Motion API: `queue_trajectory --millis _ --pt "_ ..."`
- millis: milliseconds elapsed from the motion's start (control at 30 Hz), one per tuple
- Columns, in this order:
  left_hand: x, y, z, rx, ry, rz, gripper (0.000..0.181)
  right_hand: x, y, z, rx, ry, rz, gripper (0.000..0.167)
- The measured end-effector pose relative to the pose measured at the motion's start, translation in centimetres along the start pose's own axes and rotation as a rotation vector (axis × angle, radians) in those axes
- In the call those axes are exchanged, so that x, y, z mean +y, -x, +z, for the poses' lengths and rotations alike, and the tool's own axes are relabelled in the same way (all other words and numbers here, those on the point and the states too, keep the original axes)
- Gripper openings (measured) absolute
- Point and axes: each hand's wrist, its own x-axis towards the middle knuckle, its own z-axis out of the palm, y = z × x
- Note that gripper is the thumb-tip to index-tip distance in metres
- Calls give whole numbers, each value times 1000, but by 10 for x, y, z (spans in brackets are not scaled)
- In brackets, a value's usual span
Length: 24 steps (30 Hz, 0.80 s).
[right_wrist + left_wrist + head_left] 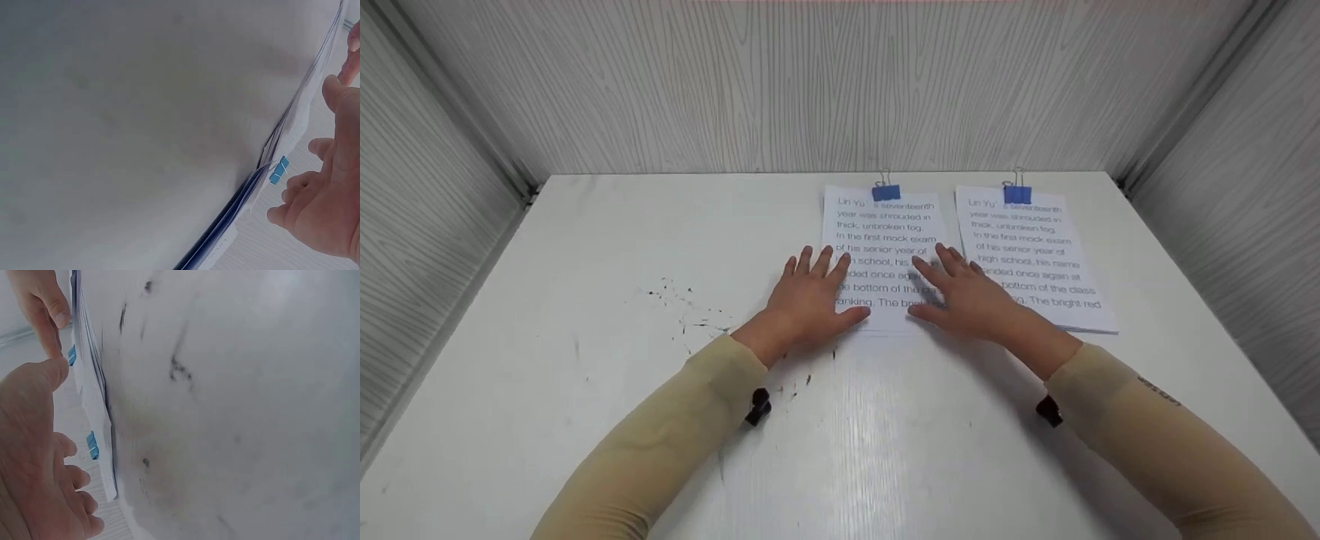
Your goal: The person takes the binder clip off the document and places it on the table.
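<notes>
Note at far left a grey wood-grain wall point(405, 225), then a white table point(585, 300) bearing dark specks point(701, 325). Next, find a beige left sleeve point(675, 420) with a small black device point(759, 407) at its wrist end. Record the left hand point(808, 301) as spread, fingers extended, gripping nothing. Extends over the left edge of the left paper stack point(889, 226); cannot confirm contact. Find that stack flat near the table's far edge, printed side up, partly covered by both hands, with a blue binder clip point(886, 193) at its top. Record the right hand point(971, 300) as likewise spread, gripping nothing. Overlaps the left stack's right edge and the lower left of the right paper stack point(1027, 251); cannot confirm contact. Find this stack flat just beside the first, similarly printed, topped by a second blue clip point(1018, 195). Note lastly a beige right sleeve point(1170, 435).
</notes>
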Motion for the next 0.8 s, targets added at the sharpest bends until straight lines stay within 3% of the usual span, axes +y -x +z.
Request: queue_trajectory --millis 367,800 --pt "-4 -2 1 -99 21 81 84 2 -4 4 -90 -15 -7 82" --pt "-4 -8 3 -114 -18 84 85 3 -4 4 -81 -30 -28 81"
